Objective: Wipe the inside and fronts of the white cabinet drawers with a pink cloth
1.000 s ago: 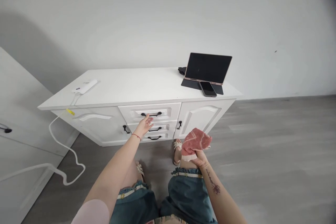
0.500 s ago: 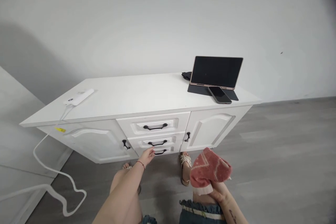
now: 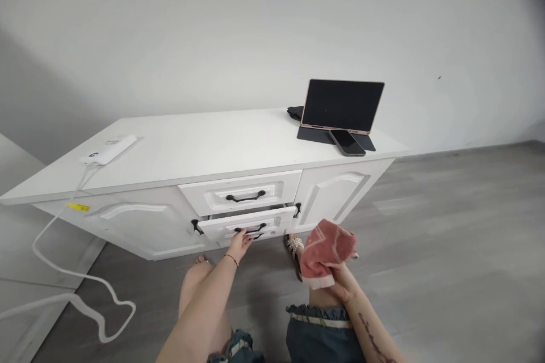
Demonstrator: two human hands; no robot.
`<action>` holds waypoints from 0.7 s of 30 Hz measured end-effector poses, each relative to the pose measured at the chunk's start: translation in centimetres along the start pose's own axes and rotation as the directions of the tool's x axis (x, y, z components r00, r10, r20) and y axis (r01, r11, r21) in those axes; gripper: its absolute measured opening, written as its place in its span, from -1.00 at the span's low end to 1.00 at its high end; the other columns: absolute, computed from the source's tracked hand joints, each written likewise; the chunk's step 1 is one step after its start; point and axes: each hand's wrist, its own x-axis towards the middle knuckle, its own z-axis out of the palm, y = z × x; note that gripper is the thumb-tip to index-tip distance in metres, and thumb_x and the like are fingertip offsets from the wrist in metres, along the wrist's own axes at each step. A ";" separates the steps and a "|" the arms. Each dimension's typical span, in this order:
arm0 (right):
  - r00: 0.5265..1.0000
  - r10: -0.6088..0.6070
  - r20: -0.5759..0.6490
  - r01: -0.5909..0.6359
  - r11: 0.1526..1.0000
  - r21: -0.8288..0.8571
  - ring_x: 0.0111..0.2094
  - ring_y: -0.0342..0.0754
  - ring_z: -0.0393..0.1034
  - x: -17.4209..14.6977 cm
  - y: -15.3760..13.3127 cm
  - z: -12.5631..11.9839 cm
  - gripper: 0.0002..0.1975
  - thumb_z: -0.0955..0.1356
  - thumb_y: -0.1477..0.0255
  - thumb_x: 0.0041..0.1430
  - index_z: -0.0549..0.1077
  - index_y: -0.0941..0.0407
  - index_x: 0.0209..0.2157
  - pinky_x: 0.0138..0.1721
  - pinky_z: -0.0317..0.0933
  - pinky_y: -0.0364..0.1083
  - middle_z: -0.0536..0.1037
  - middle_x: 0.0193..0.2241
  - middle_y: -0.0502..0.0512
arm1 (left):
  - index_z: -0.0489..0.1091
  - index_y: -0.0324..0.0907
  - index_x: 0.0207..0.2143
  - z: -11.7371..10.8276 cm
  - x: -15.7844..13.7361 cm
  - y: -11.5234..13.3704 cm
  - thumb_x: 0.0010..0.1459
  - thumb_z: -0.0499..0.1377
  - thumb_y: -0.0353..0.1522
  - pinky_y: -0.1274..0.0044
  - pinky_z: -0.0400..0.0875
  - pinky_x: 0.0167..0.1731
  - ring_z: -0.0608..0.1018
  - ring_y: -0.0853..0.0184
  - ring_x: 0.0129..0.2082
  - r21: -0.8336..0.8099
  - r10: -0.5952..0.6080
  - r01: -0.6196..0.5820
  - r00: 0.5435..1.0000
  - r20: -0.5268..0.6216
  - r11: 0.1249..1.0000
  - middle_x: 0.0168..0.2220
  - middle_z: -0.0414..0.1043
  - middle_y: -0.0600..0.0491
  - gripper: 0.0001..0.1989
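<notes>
My left hand (image 3: 239, 244) has its fingers hooked on the black handle (image 3: 255, 229) of the middle drawer (image 3: 221, 228). That drawer stands slightly out from the white cabinet (image 3: 145, 221), with a dark gap along its top. In my right hand (image 3: 342, 282) is a bunched red cloth (image 3: 326, 247) with pale lines and a whitish edge, held above my right knee. The top drawer (image 3: 208, 195) is closed, and the lowest drawer is mostly hidden behind the middle one and my hand.
On the cabinet top a dark-screened tablet (image 3: 343, 105) leans on its stand, with a phone (image 3: 347, 143) before it and a black item (image 3: 294, 113) behind. A white power strip (image 3: 108, 150) lies at the left, its cord (image 3: 63, 275) hanging to the floor. My sandalled foot (image 3: 293, 247) is close to the cabinet.
The middle drawer has come partly out, with my left hand now on its handle. The view has shifted a little; the red cloth stays in my right hand.
</notes>
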 end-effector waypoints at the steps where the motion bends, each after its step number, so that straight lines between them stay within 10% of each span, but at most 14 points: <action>1: 0.999 -0.018 -0.035 0.019 1.000 0.006 -0.16 0.15 0.56 0.0 0.0 0.2 -0.64 0.55 0.64 -0.41 0.50 0.11 -0.46 -0.02 0.40 0.12 0.65 -0.41 0.08 | 0.40 -0.21 -0.36 -0.4 -0.3 -0.2 0.21 0.16 -0.55 0.56 0.55 -0.39 0.50 0.45 -0.63 0.006 -0.007 0.007 1.000 0.002 1.000 -0.55 0.49 0.07 -0.89; 10: 0.991 -0.110 -0.080 0.108 0.994 -0.031 -0.33 0.01 0.57 0.1 -0.4 0.1 -0.59 0.52 0.63 -0.38 0.53 0.07 -0.35 -0.19 0.48 -0.03 0.66 -0.36 -0.01 | 0.39 -0.23 -0.37 -4.3 -3.3 -2.9 0.18 0.15 -0.61 0.47 0.54 -0.14 0.63 0.34 -0.32 0.037 -0.062 0.060 0.997 0.043 0.997 -0.37 0.56 -0.03 -0.85; 21: 0.981 -0.119 -0.153 0.127 0.991 0.044 -0.33 -0.04 0.57 -0.6 -1.5 -2.6 -0.66 0.58 0.41 -0.29 0.52 0.03 -0.37 -0.25 0.48 -0.07 0.66 -0.36 -0.03 | 0.43 -0.28 -0.22 -8.1 -6.6 -5.1 0.12 0.13 -0.67 0.50 0.57 -0.33 0.61 0.31 -0.47 0.067 -0.227 0.224 0.973 0.049 0.972 -0.47 0.54 -0.01 -0.77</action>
